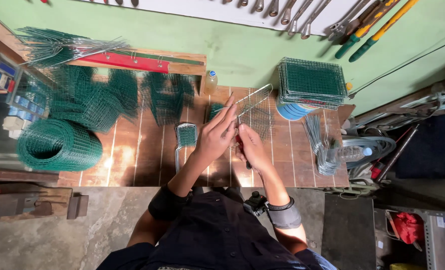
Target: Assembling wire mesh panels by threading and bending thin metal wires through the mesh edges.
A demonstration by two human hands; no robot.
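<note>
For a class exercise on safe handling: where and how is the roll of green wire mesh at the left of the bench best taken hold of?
Probably by its round sides, one hand on each, coming from above. The roll of green wire mesh lies on its side at the wooden bench's left edge, and its open end likely has cut wire tips.

Green wall (242, 50), wooden workbench (132, 155), concrete floor (107, 225)

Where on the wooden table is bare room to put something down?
Bare boards lie in front of the mesh roll, left of the small mesh frame. The back and right side are crowded: mesh pieces, panel stack, wire bundle.
</note>
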